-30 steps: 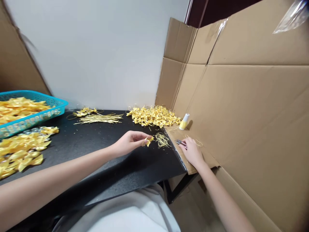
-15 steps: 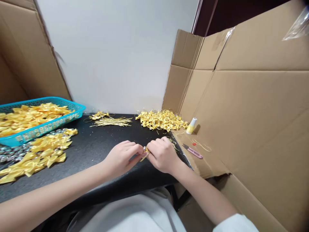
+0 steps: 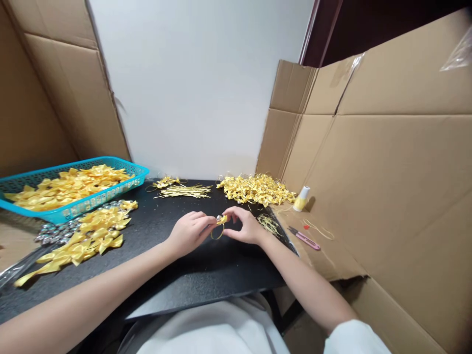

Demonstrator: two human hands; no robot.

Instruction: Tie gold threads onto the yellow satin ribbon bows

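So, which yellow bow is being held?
The bow at the fingertips of the left hand and right hand; the others lie piled or in the basket.

Bow (image 3: 222,220) between hands (image 3: 190,235); basket (image 3: 59,215) left; strands (image 3: 186,191) behind, on table (image 3: 158,216); snips (image 3: 308,240) right, on cardboard (image 3: 328,259).

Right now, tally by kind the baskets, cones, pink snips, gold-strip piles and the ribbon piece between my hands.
Blue basket: 1
Cone: 1
Pink snips: 1
Gold-strip pile: 1
Ribbon piece: 1
Total: 5
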